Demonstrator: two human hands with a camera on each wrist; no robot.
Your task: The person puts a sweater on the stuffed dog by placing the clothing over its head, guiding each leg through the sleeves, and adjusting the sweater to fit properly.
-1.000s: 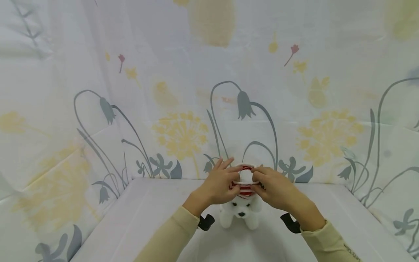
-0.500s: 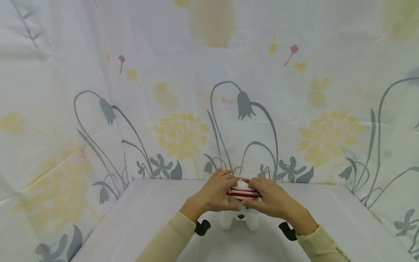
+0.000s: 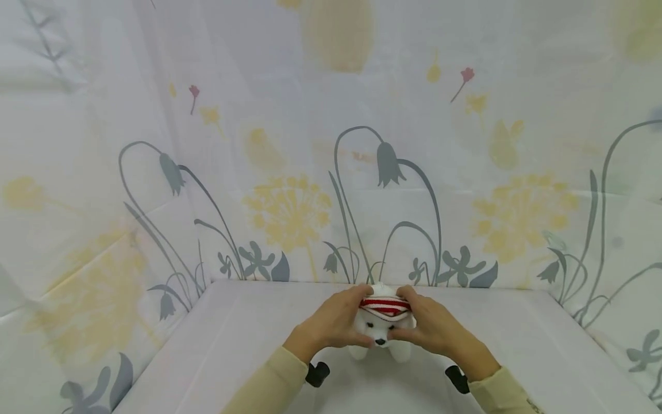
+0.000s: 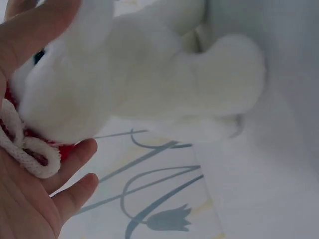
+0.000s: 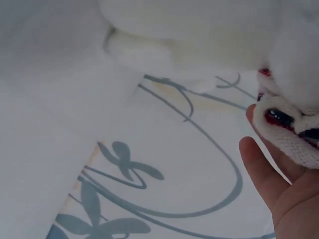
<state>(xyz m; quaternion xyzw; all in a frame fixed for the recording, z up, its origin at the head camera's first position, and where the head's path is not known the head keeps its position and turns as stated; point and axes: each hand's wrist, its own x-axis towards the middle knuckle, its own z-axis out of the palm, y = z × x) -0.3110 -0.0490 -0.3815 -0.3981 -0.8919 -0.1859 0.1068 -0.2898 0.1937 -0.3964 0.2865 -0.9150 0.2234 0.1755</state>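
A white plush dog (image 3: 380, 329) stands facing me on the white surface. On top of its head sits a red-and-white striped knit hat (image 3: 385, 305), its front edge above the dark eyes. My left hand (image 3: 331, 322) holds the hat's left side, thumb beside the muzzle. On the opposite side my right hand (image 3: 434, 322) does the same, thumb near the nose. A white knit loop of the hat (image 4: 42, 159) shows against the left palm in the left wrist view. White and red-and-dark knit (image 5: 284, 134) lies against the right fingers in the right wrist view.
The table (image 3: 248, 322) wears a white cover. Behind it hangs a white curtain (image 3: 310, 115) printed with grey and yellow flowers. Small black devices sit at the left wrist (image 3: 318, 375) and the right wrist (image 3: 457, 379).
Both hands have come down with the hat from above the dog's head onto it. The hat's round opening, visible before, now faces down over the head, and the thumbs have moved to the face.
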